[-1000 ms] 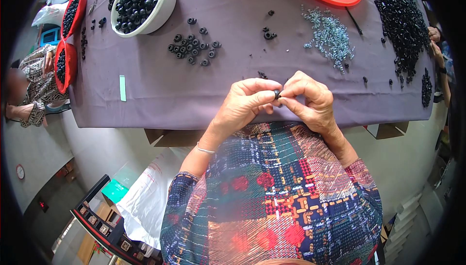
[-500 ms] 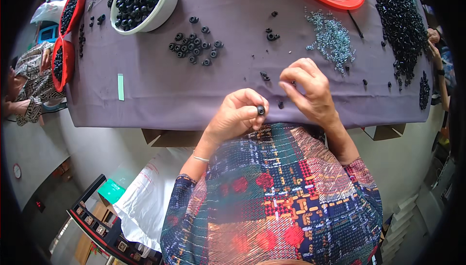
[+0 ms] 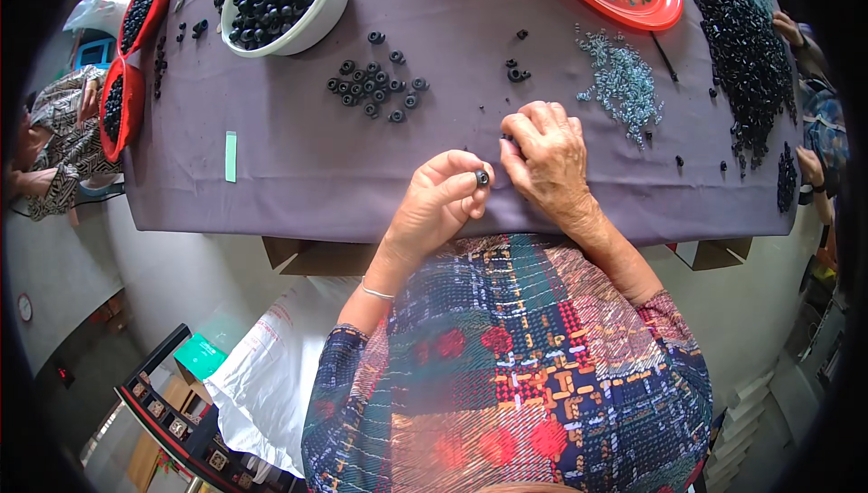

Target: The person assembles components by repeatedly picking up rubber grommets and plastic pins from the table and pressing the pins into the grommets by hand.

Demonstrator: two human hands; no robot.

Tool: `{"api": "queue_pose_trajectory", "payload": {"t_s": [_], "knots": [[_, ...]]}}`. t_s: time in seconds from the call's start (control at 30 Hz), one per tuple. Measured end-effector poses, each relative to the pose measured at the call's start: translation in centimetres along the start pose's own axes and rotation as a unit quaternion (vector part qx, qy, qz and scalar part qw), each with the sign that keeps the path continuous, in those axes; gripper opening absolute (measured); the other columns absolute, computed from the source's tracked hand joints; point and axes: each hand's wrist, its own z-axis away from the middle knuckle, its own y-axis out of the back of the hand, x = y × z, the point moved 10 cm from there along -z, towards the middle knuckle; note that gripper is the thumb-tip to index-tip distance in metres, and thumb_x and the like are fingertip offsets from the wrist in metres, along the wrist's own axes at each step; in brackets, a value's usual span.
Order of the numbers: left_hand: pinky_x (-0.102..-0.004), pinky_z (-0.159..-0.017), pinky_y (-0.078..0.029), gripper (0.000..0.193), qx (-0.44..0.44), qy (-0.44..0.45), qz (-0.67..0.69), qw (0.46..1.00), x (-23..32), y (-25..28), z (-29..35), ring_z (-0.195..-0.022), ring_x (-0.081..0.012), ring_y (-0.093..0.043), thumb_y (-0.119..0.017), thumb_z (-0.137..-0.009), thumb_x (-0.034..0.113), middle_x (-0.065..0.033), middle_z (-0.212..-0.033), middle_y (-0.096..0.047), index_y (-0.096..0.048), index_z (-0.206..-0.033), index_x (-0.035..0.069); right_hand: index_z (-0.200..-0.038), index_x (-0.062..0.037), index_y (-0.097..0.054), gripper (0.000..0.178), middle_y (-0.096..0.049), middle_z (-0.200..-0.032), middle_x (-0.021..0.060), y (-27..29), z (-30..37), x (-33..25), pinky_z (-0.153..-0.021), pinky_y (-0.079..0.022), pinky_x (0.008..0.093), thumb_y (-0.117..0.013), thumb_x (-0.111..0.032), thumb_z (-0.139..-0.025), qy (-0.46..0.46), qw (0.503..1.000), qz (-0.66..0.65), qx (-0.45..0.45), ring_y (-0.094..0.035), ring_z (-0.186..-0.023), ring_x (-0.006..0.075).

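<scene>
My left hand (image 3: 432, 199) pinches a small round black plastic piece with a hole (image 3: 482, 178) between thumb and fingertips, just above the table's near edge. To its right, my right hand (image 3: 549, 160) rests low over the cloth, fingers curled and pressed together. A small dark piece (image 3: 507, 138) shows at its fingertips; its exact shape is mostly covered. Beyond my left hand lies a loose group of similar round black pieces (image 3: 371, 88). A few smaller black pieces (image 3: 516, 75) sit past my right hand.
A white tub (image 3: 318, 30) full of black pieces stands far left, with red containers (image 3: 134, 122) beyond. A green strip (image 3: 231, 157) lies nearby. At right are clear bluish bits (image 3: 622, 82), a red plate (image 3: 667, 12), a large black heap (image 3: 746, 64) and another person's hand (image 3: 811, 168).
My right hand has moved down and left onto the cloth, its fingertips now at a small dark piece that lay there. My left hand has risen slightly, still pinching the round black piece.
</scene>
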Motion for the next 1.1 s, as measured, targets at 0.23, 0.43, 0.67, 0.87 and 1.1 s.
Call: {"api": "queue_pose_trajectory", "payload": {"t_s": [0.23,0.43,0.67,0.87,1.1], "knots": [[-0.0225,-0.061,-0.051,0.014,-0.003,-0.008,0.016,1.0,0.7,-0.4,-1.2,-0.075,-0.0108,-0.06,-0.061,-0.087,0.006,-0.0075,-0.093,-0.063,-0.058,-0.101,0.005,-0.091,-0.0002,-0.059,0.015,-0.057,-0.08,-0.0001,1.4,0.7,2.2,-0.062,-0.042,0.0197,-0.066,0.003,-0.079,-0.096,0.912,-0.396,-0.05,-0.053,-0.071,0.0043],[-0.0219,-0.061,-0.051,0.012,-0.01,0.015,0.021,1.0,0.4,-2.1,-1.7,-0.076,-0.0106,-0.061,-0.06,-0.087,0.006,-0.0073,-0.094,-0.064,-0.059,-0.099,0.005,-0.095,0.0035,-0.06,0.014,-0.061,-0.09,0.0042,2.3,2.5,2.4,-0.074,-0.048,0.0204,-0.062,0.007,-0.082,-0.22,0.775,-0.589,-0.064,-0.059,-0.081,0.0092],[-0.0225,-0.063,-0.051,0.012,-0.021,0.026,0.014,0.999,-0.1,-3.6,-1.6,-0.078,-0.0118,-0.061,-0.061,-0.087,0.006,-0.0075,-0.094,-0.064,-0.059,-0.099,0.005,-0.093,0.0033,-0.06,0.017,-0.061,-0.088,0.0067,4.7,2.5,2.0,-0.073,-0.05,0.0237,-0.063,0.01,-0.078,-0.109,0.858,-0.501,0.0,-0.06,-0.081,0.0128],[-0.0231,-0.065,-0.051,0.013,-0.02,0.024,0.013,0.999,-0.3,-4.1,-1.4,-0.08,-0.0127,-0.062,-0.061,-0.087,0.007,-0.0078,-0.095,-0.064,-0.059,-0.099,0.004,-0.087,0.0005,-0.062,0.022,-0.06,-0.082,0.01,8.5,1.7,-1.0,-0.062,-0.049,0.0276,-0.068,0.011,-0.069,0.031,0.952,-0.294,0.078,-0.06,-0.073,0.018],[-0.0233,-0.066,-0.051,0.016,-0.024,0.022,0.011,0.999,-0.6,-4.1,-1.3,-0.081,-0.0139,-0.062,-0.061,-0.087,0.008,-0.0081,-0.095,-0.063,-0.059,-0.102,0.003,-0.086,0.0003,-0.062,0.022,-0.06,-0.079,0.0098,8.8,1.6,-2.0,-0.061,-0.049,0.0279,-0.069,0.01,-0.068,0.053,0.958,-0.268,0.088,-0.059,-0.071,0.0196]]}}
